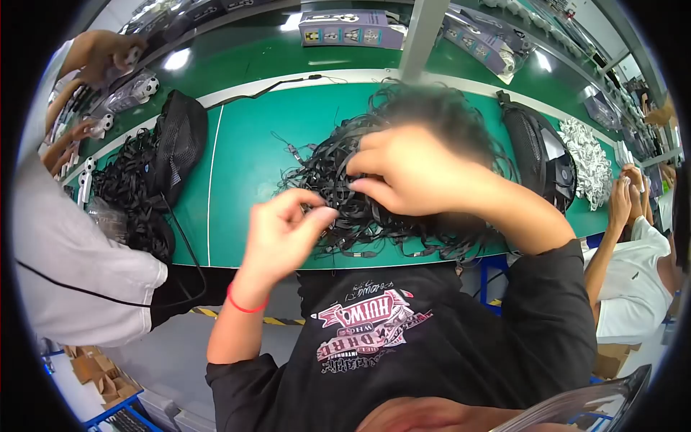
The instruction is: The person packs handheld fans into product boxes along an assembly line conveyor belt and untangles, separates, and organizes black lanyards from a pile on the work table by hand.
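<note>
Black lanyards (337, 173), one tangled pile: lying centrally on the green tabletop (248, 155). Left hand (284, 234): fingers curling at the pile's near left edge. Right hand (417, 169): fingers bending over its middle. Gripping by either: not determinable.

A: How many piles are seen on the table?
B: Three are counted: one middle pile (332, 171), one left pile (131, 170), both black, and one white pile (584, 160). Single straps (392, 229) are too tangled to be counted.
A: And the purple boxes?
B: Two are made out clearly, a near box (351, 30) and a far box (476, 42).
A: The wearer's hands?
B: Two are shown, a left hand (282, 232) and a right hand (414, 169), with one red band (243, 308).
</note>
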